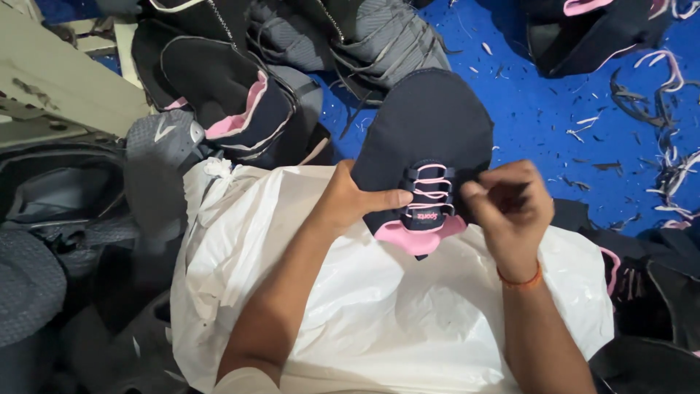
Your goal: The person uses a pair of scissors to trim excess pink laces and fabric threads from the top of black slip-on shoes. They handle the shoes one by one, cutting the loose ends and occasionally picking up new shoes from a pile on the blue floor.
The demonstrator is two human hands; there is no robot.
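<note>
The left hand (350, 201) pins the dark shoe upper (426, 135), thumb beside the pink lace (430, 182). The right hand (510, 208), blurred, seems pinched on the lace end. Several rows are threaded; the rest looks unfinished.

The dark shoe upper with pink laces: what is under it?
The shoe upper lies across a white plastic bag and the blue surface. Whatever the bag holds is hidden.

A blue floor (539, 109) carries scattered fabric trimmings (656, 95), dark shoe uppers (240, 102) and a white plastic bag (386, 314).
</note>
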